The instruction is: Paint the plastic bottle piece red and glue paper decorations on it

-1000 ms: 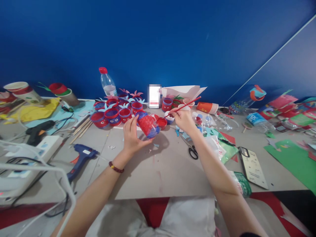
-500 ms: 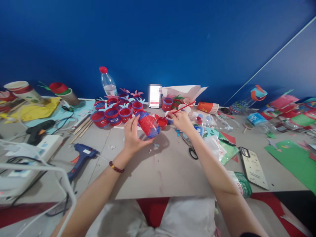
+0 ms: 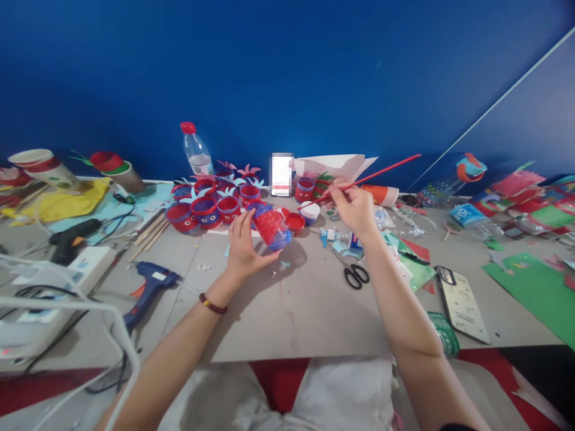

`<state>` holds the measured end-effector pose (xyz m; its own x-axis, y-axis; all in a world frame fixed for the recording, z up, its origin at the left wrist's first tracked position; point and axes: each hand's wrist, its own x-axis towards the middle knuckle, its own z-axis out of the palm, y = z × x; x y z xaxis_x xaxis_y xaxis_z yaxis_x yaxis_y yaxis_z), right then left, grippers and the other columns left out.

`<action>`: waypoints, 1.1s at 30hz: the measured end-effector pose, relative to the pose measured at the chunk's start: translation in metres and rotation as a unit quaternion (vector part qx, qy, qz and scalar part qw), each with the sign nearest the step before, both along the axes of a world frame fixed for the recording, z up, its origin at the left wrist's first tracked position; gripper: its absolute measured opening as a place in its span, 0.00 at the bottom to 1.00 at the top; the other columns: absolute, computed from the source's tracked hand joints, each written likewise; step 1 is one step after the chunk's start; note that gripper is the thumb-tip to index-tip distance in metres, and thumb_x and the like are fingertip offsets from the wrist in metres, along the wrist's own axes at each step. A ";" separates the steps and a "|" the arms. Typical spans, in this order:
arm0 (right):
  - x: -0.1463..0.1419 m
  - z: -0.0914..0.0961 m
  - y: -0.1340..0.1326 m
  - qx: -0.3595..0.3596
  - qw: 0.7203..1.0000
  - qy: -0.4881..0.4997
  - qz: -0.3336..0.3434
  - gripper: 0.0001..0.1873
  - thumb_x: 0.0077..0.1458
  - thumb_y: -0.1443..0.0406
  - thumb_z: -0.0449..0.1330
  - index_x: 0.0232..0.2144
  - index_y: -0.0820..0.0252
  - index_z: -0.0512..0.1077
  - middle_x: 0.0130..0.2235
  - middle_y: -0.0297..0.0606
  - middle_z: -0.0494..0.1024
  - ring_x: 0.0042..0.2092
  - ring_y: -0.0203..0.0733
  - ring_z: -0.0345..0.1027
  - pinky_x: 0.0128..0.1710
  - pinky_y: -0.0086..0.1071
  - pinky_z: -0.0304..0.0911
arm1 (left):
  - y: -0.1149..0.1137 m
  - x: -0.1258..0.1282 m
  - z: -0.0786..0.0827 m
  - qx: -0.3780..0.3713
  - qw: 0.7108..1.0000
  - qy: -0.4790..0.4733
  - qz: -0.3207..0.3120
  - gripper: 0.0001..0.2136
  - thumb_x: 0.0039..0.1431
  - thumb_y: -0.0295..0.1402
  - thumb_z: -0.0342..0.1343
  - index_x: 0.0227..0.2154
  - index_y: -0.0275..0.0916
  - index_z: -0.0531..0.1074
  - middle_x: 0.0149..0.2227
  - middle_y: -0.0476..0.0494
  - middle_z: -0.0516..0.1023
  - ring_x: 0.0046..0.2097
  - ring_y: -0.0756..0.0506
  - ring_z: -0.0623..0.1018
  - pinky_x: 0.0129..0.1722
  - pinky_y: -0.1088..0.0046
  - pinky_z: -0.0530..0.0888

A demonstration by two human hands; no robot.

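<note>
Though illegible, label [image 3: 469, 215] right of paintbrush [image 3: 385, 171].

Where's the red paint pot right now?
In the head view, just right of centre, the red paint pot stands between the painted container in the left hand and the blue-and-white pot.

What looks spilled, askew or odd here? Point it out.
Faint reddish smears, perhaps paint, mark the table on the near side of the bottle in the left hand. Pale scraps lie loose nearby. The cup stack lies on its side.
</note>
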<state>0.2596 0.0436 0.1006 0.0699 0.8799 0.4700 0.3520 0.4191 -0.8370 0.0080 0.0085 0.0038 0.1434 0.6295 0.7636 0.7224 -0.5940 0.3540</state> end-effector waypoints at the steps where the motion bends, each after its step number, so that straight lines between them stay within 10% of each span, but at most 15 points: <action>1: 0.001 0.003 -0.001 0.009 0.999 0.040 -0.009 0.15 0.55 0.55 0.62 0.23 0.57 0.74 0.26 0.37 0.80 0.27 0.43 0.76 0.30 0.37 0.75 | 0.000 0.000 0.000 -0.003 1.000 -0.001 0.000 0.49 0.42 0.45 0.69 0.64 0.40 0.49 0.60 0.30 0.64 0.61 0.30 0.66 0.61 0.47 0.64; 17: -0.030 -0.003 -0.030 -0.024 0.984 0.145 0.106 0.11 0.49 0.56 0.69 0.28 0.56 0.79 0.25 0.33 0.80 0.28 0.40 0.78 0.30 0.33 0.78 | 0.000 0.000 -0.001 0.007 0.999 -0.028 0.026 0.48 0.39 0.47 0.69 0.62 0.39 0.54 0.57 0.31 0.65 0.58 0.31 0.68 0.58 0.48 0.66; 33: -0.026 -0.001 -0.024 -0.024 0.991 0.115 0.061 0.16 0.50 0.52 0.67 0.28 0.58 0.77 0.24 0.34 0.81 0.27 0.42 0.79 0.31 0.35 0.78 | 0.000 0.001 0.000 0.037 0.999 -0.023 0.012 0.48 0.38 0.47 0.70 0.62 0.38 0.55 0.56 0.31 0.67 0.57 0.30 0.69 0.57 0.48 0.66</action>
<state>0.2337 0.0196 0.0999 0.0629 0.9097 0.4104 0.0986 0.4035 -0.9096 0.0093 0.0083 0.0036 0.0924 0.5732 0.8142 0.7199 -0.6034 0.3430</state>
